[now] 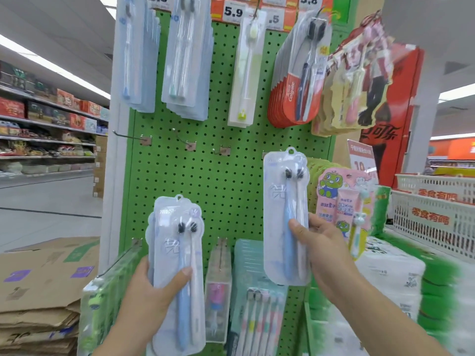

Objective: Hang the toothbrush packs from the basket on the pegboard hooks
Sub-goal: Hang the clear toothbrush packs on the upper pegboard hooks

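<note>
Green pegboard (226, 176), both hands gripping toothbrush packs

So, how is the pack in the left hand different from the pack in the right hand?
The left hand holds its pack low, apparently with more packs stacked behind it. The right hand holds a single pack higher, its hang hole near the middle row's empty hooks. Both packs are clear, upright, with blue and white brushes.

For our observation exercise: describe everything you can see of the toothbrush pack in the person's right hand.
The toothbrush pack is a clear plastic blister with a hang hole on top, holding one blue and one white brush, dark bristles up. It is upright before the green pegboard, not yet on a hook. The right hand pinches its lower right side.
</note>
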